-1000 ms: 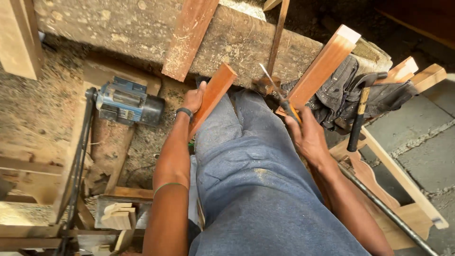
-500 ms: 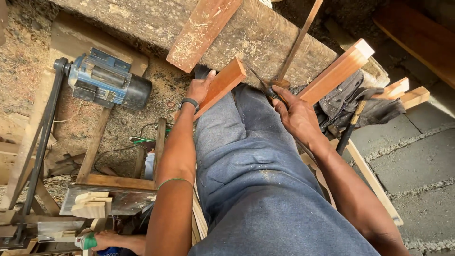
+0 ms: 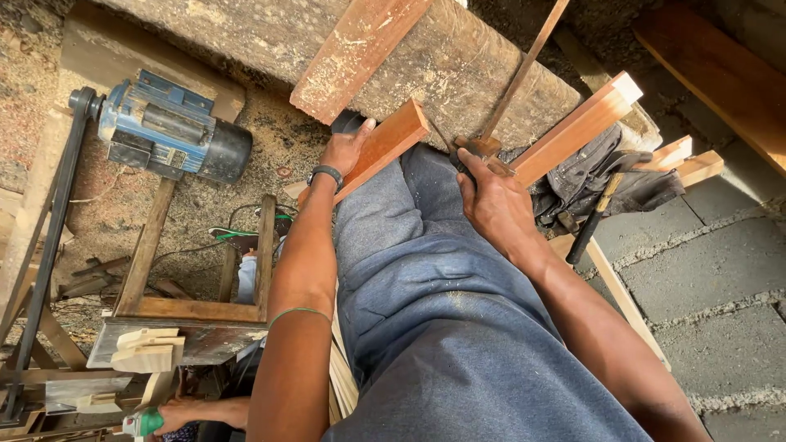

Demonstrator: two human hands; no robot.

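Your left hand [image 3: 345, 150] is wrapped over the near end of a short reddish wood block [image 3: 378, 150], fingers closed on it, pinning it against your left thigh so it sits braced and tilted up toward the big sawdust-covered beam [image 3: 458, 57] in front of your knees. Your right hand [image 3: 491, 200] is closed around the wooden handle of a thin-bladed saw [image 3: 524, 69], whose blade runs up and away across the beam; the grip sits just beside a longer pale-ended batten [image 3: 573, 131] that leans up to the right, resting near your right knee. A broad plank [image 3: 352, 53] lies slanted on top of the beam. On the floor to your left stands a blue electric motor [image 3: 168, 127] with a belt, well apart from your hands. Another person's hand [image 3: 184, 413] shows low at the left edge, holding a small green-tipped thing.
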